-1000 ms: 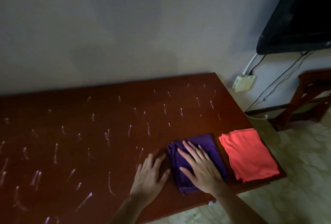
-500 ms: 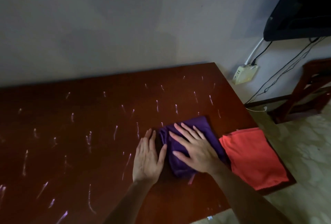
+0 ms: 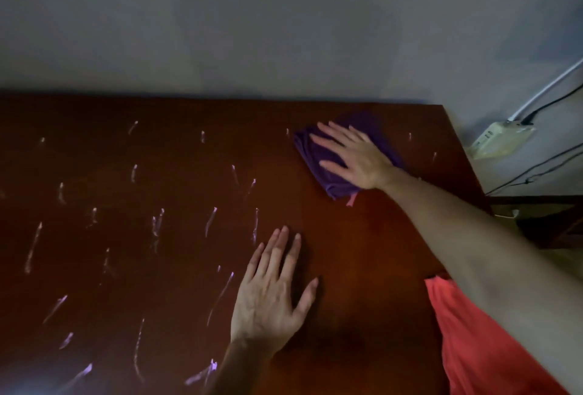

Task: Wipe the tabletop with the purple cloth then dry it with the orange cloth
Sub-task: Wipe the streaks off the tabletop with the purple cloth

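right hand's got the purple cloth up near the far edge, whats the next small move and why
Probably sweep the purple cloth leftward under the right hand: pale streaks cover the tabletop to its left.

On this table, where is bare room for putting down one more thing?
Bare wood lies between the left hand, the purple cloth under the right hand, and the orange cloth. The whole left part is bare too, but marked with pale streaks. The near right corner is crowded.
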